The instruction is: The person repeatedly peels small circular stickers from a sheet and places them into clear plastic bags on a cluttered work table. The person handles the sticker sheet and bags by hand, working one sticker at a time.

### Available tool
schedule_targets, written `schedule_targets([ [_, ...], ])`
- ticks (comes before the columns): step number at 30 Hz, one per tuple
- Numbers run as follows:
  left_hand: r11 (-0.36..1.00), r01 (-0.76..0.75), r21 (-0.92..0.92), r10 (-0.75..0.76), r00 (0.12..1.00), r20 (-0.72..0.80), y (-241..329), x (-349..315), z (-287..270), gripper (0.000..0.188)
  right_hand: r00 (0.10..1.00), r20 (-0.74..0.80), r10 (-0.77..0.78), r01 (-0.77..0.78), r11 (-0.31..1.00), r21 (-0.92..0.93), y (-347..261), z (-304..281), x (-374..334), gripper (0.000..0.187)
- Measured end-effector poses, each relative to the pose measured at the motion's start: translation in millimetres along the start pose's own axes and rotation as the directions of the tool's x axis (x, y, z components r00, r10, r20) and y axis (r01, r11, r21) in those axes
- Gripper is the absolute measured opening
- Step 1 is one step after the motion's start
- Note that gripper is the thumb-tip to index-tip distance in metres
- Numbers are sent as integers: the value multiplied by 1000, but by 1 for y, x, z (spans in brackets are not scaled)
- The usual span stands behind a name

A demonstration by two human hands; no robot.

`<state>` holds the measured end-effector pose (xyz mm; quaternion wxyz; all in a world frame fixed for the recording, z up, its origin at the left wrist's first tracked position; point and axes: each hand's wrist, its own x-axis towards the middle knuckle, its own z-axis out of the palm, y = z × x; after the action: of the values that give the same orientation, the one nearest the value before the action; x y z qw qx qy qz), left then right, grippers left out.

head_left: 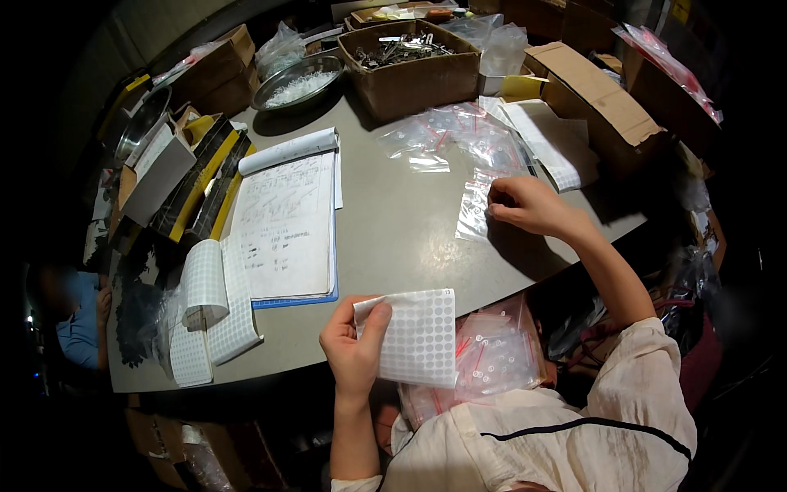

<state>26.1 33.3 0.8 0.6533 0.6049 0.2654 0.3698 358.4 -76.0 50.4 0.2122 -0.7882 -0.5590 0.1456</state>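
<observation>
My left hand (357,340) grips a sheet of round white stickers (418,336) by its upper left corner, thumb on top, just off the table's near edge. Over the table to the right, my right hand (525,203) is closed, thumb and fingertips together; whatever they may hold cannot be made out. Its fingertips are at the right side of a small clear zip bag (473,215) lying flat. Beyond it spread several more clear zip bags (447,131) with small round labels. An open box of zip bags (496,353) rests at my lap, partly behind the sticker sheet.
A notebook (283,221) with handwritten pages lies left of centre, beside curled sticker sheets (234,307). A brown box of metal parts (410,82) and a metal bowl (297,82) stand at the back. Cardboard boxes (594,90) line the right. Another person (78,320) is at far left.
</observation>
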Motion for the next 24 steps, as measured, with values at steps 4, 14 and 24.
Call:
schedule_targets([
  [4,1000,-9,0,9,1000,-13,1,1,1,11,1000,5,-5,6,987,-160,22,8,9,33],
  [14,992,-5,-129,-1,999,-47,2,0,-3,13,979,86,-184,190,980,-62,-11,4,-27,45],
  [24,989,-1,-150,-6,999,-50,3,-1,-7,15,927,-190,-325,258,916,-309,18,21,4,21],
])
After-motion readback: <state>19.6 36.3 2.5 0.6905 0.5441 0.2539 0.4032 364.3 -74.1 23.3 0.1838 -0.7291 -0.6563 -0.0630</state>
